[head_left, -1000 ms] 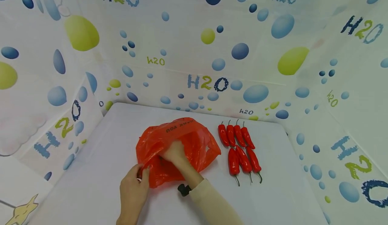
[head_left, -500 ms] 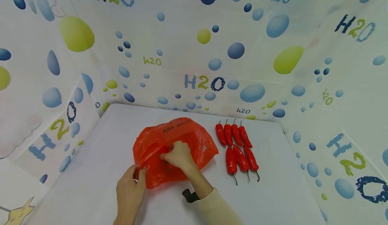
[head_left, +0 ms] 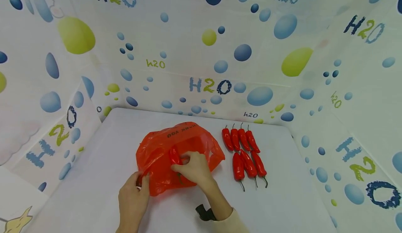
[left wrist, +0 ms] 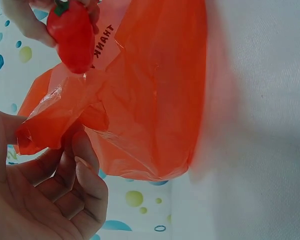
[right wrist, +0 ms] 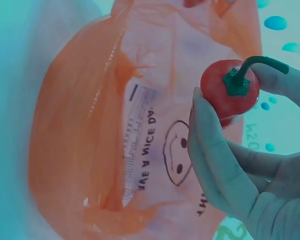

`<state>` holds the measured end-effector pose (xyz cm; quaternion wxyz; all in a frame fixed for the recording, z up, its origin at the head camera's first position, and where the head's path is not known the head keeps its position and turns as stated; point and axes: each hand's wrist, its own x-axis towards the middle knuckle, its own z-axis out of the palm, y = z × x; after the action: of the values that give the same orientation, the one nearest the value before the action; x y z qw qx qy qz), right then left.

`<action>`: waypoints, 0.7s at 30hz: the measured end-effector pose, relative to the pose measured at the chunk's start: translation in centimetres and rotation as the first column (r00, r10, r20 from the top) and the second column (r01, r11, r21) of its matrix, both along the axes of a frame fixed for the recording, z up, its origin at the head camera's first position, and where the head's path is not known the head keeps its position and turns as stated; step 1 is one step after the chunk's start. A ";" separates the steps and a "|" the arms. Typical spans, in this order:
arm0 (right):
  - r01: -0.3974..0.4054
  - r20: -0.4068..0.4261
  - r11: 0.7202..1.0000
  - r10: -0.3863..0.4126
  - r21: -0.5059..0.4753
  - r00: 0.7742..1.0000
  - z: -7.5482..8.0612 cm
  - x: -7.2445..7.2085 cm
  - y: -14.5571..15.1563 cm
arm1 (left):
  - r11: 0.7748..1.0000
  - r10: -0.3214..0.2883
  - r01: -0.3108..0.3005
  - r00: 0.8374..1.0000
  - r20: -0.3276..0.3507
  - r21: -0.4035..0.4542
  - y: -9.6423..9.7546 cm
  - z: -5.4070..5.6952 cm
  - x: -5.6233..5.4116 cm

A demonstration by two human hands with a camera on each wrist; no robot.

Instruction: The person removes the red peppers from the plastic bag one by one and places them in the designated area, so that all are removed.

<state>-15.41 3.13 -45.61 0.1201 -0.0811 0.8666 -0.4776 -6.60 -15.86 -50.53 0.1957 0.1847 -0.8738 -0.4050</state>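
A red plastic bag (head_left: 154, 145) with THANK YOU print lies on the white table, its mouth facing me. My left hand (head_left: 133, 198) pinches the bag's near-left rim between thumb and fingers, as the left wrist view also shows. Over the bag's mouth, my right hand (head_left: 196, 168) holds a red chili pepper (head_left: 175, 156) between thumb and fingers. In the right wrist view the held pepper (right wrist: 217, 87) shows its green cap and curved stem end-on. Whatever lies deeper in the bag is hidden.
Right of the bag, several red chili peppers (head_left: 248, 138) lie side by side in two rows. Bare white tabletop (head_left: 289, 198) extends to the right and front. A printed sheet (head_left: 176, 76) with bubbles hangs behind and along the sides.
My right hand has drawn back out of the bag's mouth, bringing the chili pepper into sight. The left hand keeps its pinch on the rim. The head view has shifted slightly.
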 end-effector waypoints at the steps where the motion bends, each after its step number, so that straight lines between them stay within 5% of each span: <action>1: 0.004 0.001 1.000 -0.004 -0.003 1.000 0.1 0.2 0.3 | 1.000 -0.002 0.002 1.000 0.000 0.001 0.0 0.0 0.0; 10: 0.059 0.005 0.998 -0.058 -0.005 0.998 0.3 1.7 2.6 | 1.000 -0.001 0.001 1.000 0.002 -0.009 -0.3 0.0 0.0; 21: 0.174 -0.089 0.982 -0.180 -0.075 0.980 -0.2 2.3 5.8 | 1.000 -0.009 0.008 1.000 0.007 0.009 -0.4 0.0 0.1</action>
<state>-13.14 8.92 -45.79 0.0330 -0.0303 0.8585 -0.5109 -6.51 -16.31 -50.49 0.1898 0.1835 -0.8734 -0.4093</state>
